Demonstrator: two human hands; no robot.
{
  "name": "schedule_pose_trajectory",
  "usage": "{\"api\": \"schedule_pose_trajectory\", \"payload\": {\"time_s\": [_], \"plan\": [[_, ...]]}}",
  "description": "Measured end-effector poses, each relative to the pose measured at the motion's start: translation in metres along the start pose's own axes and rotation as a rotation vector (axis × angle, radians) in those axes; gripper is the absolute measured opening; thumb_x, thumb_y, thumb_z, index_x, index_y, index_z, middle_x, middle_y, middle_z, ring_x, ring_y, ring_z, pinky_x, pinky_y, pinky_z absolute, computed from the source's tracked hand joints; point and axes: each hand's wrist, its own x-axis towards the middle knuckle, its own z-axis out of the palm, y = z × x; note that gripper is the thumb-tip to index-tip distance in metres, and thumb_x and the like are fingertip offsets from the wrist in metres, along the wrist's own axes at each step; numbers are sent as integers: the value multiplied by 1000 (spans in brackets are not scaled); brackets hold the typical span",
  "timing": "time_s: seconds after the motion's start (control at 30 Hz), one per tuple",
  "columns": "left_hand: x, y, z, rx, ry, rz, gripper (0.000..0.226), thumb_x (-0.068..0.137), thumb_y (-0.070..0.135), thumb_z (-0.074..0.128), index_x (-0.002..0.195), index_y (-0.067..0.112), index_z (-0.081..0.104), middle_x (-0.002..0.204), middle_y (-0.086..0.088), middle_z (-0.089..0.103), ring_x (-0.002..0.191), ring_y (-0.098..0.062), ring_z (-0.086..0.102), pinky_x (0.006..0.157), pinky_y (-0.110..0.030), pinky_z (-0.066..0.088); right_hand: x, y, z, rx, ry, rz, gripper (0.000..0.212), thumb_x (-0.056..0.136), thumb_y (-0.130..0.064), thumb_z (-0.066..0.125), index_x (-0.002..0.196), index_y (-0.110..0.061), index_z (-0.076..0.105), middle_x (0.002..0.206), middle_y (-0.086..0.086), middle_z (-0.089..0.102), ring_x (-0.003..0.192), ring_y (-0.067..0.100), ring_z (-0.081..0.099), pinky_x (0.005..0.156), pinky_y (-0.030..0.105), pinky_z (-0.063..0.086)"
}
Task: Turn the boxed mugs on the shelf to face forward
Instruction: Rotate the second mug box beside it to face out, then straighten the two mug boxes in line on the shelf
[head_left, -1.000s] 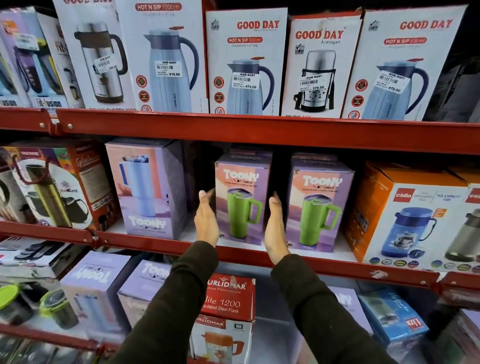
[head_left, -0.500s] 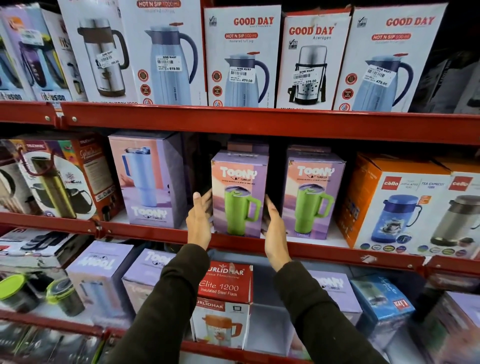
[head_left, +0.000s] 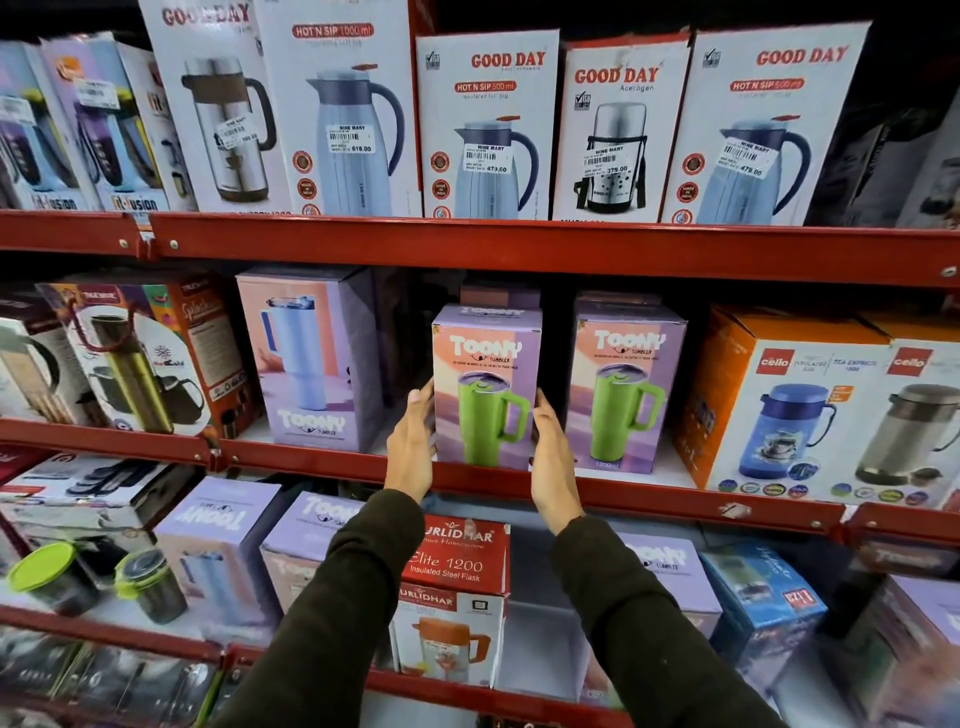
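Observation:
A purple Toony box with a green mug picture (head_left: 485, 384) stands at the front edge of the red middle shelf (head_left: 322, 462), its printed face toward me. My left hand (head_left: 412, 447) presses flat on its left side and my right hand (head_left: 551, 457) on its right side, so both hands hold it between them. A second green-mug Toony box (head_left: 626, 384) stands just to its right, also face forward. A taller Toony box with a blue tumbler (head_left: 311, 358) stands to the left, turned slightly.
Orange Cello flask boxes (head_left: 810, 400) fill the shelf's right end, and a kettle box (head_left: 140, 353) the left. Good Day jug boxes (head_left: 488, 124) line the shelf above. Below stand more Toony boxes (head_left: 218, 551) and a red Murlidhar flask box (head_left: 454, 561).
Both hands closed in from beside the green-mug box onto its two sides. The box now stands further forward, at the shelf's front edge.

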Motion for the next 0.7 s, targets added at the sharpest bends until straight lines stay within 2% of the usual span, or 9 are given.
{"api": "schedule_pose_trajectory", "payload": {"time_s": [0.1,0.17,0.3,0.37,0.43,0.5,0.57,0.63,0.7], "plan": [[-4,-2,2,65,9,87,50,105,53,28,152,37,41,160,6,42,149,-11,37,124,-31,27,-1,0,-3,-9,-2,-34,47,111,-33,32,158,-27,33,167,-6,33,150,4,26,123,28,20],[-12,-1,9,74,135,202,48,108,42,33,153,29,40,159,8,42,147,-6,36,119,-16,29,-3,-1,-9,4,66,-86,45,108,-38,36,152,-30,42,160,-7,41,150,7,32,121,29,25],[-30,3,34,199,334,493,45,103,40,34,138,18,53,131,10,53,124,-5,47,108,-17,32,-8,-7,-37,42,320,-219,38,101,-47,38,133,-36,54,151,-1,47,143,14,42,121,37,32],[-39,6,56,288,243,617,41,101,35,33,132,18,55,125,9,53,116,-4,47,105,-23,35,-6,-13,-56,17,463,-233,49,98,-50,38,139,-27,53,153,7,42,144,20,38,117,40,32],[-48,6,83,294,24,676,42,101,33,35,135,17,53,129,6,53,121,-4,48,107,-21,36,0,-17,-78,8,551,-212,52,101,-48,40,147,-24,47,158,11,35,147,25,31,121,47,28],[-53,1,112,284,-206,592,50,103,37,36,148,17,42,147,1,46,135,-4,43,116,-19,31,10,-21,-99,-29,552,-158,50,106,-43,38,153,-26,39,166,10,28,155,28,22,126,49,20],[-49,-8,136,263,-311,385,58,106,40,35,160,23,20,168,4,22,155,-10,21,128,-29,17,21,-20,-114,-48,476,-78,57,105,-49,37,157,-25,35,168,6,28,157,26,23,129,46,18],[-40,-9,153,192,-319,124,62,108,40,31,162,25,4,172,5,3,160,-14,3,131,-41,7,34,-10,-130,-14,373,-4,82,89,-74,43,156,-26,40,166,0,38,153,21,34,130,46,22],[-29,-9,161,145,-302,-54,61,109,38,28,162,22,3,172,3,3,160,-17,5,131,-44,8,56,19,-153,20,296,65,113,63,-98,49,155,-32,42,163,-5,44,151,18,39,129,49,26]]}}
